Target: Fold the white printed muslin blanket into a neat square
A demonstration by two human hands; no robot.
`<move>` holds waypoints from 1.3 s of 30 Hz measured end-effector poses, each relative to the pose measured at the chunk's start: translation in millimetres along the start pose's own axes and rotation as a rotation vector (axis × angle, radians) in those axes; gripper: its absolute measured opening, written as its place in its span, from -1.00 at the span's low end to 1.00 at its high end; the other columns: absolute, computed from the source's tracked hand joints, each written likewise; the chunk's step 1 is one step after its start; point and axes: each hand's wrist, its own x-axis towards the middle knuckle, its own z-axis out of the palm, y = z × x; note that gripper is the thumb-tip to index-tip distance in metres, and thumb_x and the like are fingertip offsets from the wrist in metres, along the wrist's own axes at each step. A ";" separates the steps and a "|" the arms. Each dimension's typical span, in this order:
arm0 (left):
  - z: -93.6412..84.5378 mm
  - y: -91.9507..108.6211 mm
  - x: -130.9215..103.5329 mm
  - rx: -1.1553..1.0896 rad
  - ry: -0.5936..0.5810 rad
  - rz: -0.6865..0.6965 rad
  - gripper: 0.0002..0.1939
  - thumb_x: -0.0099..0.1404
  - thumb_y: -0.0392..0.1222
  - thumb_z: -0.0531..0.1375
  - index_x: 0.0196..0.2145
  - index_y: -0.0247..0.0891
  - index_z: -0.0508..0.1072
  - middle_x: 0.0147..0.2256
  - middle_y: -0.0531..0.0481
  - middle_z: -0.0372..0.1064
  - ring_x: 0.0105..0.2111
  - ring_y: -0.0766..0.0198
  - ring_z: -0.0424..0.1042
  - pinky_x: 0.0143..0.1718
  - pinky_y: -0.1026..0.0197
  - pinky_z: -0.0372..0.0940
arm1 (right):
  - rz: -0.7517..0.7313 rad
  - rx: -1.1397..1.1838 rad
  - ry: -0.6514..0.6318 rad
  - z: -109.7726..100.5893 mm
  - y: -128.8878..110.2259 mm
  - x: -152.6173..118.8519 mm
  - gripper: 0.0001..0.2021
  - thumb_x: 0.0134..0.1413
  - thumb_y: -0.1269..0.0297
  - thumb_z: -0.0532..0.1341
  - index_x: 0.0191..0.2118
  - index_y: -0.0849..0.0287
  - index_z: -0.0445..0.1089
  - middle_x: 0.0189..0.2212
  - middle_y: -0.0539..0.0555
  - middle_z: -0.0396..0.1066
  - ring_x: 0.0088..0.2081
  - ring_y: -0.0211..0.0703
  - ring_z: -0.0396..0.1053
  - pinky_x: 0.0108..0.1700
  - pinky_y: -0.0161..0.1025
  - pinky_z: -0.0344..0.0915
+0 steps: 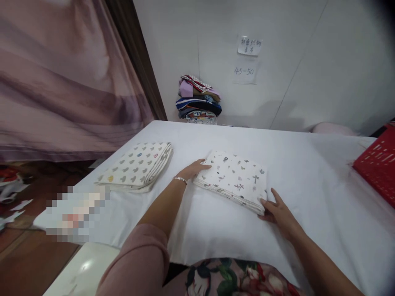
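In the head view, a folded white cloth (233, 174) with small grey plant and animal prints lies flat on the white-covered table. My left hand (196, 167), with a bracelet at the wrist, holds its left edge, fingers along the side and over the top. At the near right corner, my right hand (280, 213) grips the layers, one finger on top and another lower down, its thumb raised. Left of my left hand lies another folded cloth (135, 166), cream with grey mushroom-like shapes.
A white sheet (308, 176) covers the table. At the right edge stands a red slotted basket (378, 162). Behind the table is a stack of folded fabrics (199, 100) against the wall. A pink curtain (70, 82) hangs at left. A blurred patch (74, 213) hides the near-left corner.
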 end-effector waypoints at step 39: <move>20.4 -51.5 -57.7 0.766 0.167 0.727 -0.79 0.25 -0.20 0.14 -0.16 -0.12 0.49 -0.11 -0.01 0.39 -0.04 0.16 0.27 0.02 0.04 0.09 | -0.792 -1.196 -0.099 65.0 -12.7 11.9 -0.72 0.17 0.19 0.02 -0.12 0.05 0.43 -0.18 0.07 0.39 -0.08 -0.07 0.29 -0.13 -0.18 0.25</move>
